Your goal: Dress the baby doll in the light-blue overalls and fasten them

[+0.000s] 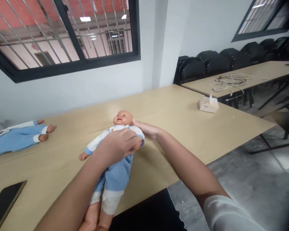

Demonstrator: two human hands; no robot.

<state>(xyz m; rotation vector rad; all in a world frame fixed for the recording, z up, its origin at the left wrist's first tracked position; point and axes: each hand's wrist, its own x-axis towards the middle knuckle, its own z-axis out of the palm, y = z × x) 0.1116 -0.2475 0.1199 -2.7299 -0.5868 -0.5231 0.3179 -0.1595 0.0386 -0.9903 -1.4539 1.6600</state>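
Observation:
A baby doll (118, 173) in a blue and white outfit lies face up on the table, its bald head toward the wall and its legs toward me. My left hand (121, 141) crosses its chest, fingers curled round the doll's arm near the blue cuff; the grip is partly hidden. Beside the doll's head and shoulder, my right hand (146, 128) reaches in from the right and holds it there. Its thumb side shows by the ear, while most of its fingers are out of sight behind the doll.
A second doll (19, 136) in similar clothes lies at the left. A dark phone (6, 203) rests near the front left. Toward the right stand a tissue box (208, 105), another table with tangled cables (232, 80), and stacked black chairs (194, 69). The wall and barred window close the far side.

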